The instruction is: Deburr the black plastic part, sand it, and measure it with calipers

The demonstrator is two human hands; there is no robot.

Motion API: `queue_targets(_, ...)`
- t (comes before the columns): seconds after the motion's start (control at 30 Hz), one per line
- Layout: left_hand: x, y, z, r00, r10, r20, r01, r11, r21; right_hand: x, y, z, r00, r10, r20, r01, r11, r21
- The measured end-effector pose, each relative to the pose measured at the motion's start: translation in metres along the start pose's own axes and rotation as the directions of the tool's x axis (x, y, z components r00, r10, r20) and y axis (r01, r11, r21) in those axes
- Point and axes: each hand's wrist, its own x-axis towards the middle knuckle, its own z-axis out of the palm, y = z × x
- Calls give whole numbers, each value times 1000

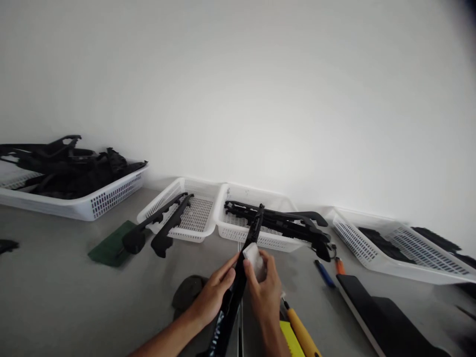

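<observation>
A long, narrow black plastic part (pixel 233 296) slants up and away from me over the middle of the table. My left hand (pixel 216 290) is closed on it from the left side, thumb on top. In my right hand (pixel 267 287) is a folded white cloth or pad (pixel 255 260), pressed against the right edge of the black part. The fingers hide some of the pad. Under my left forearm lies a dark rounded object (pixel 189 292) that I cannot make out.
Similar black parts lie across two white baskets (pixel 201 238) ahead. A fuller basket (pixel 92 206) stands left, another (pixel 401 272) right. Nearby are a green pad (pixel 111 245), a blue pen-like tool (pixel 325 274), a yellow-handled tool (pixel 302 332) and a flat black object (pixel 375 312).
</observation>
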Motion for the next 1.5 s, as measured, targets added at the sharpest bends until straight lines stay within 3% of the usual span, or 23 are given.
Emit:
queue_targets(0.13,1,-2,0,1000,-6,-13,6,1000,-12,-6,-6,2,997,-12,80,8,998,55)
queue_targets(0.27,1,-5,-2,991,-82,-102,80,996,-31,-6,-3,6,999,-29,36,27,997,71)
queue_targets(0.4,-4,0,1,986,-168,-14,167,985,-31,0,-1,3,998,48,-32,-45,996,77)
queue_targets(0.57,-5,3,6,992,-112,-60,110,993,-31,2,-6,-1,998,56,35,-58,996,69)
queue_targets(0.7,-7,0,7,994,-109,16,108,994,24,2,-5,2,994,92,-60,-85,989,118)
queue_targets(0.83,-9,-4,5,998,-25,-62,32,993,110,2,-2,7,999,42,2,-42,985,165)
queue_targets(1.0,-8,-2,6,994,-109,-19,110,992,64,2,-3,8,997,71,7,-71,986,154)
queue_targets(1.13,-6,2,10,993,-121,-13,120,992,-39,3,-2,5,999,15,50,-21,993,120)
queue_targets(1.27,-4,0,10,989,-147,-8,146,986,-84,4,3,4,1000,26,-7,-26,997,67)
queue_targets(1.4,-3,-7,4,982,-97,-164,92,995,-38,1,3,6,990,-139,14,139,990,19)
queue_targets(1.5,-2,-8,2,979,-144,-146,142,990,-22,-3,0,8,973,-230,-13,229,973,-15)
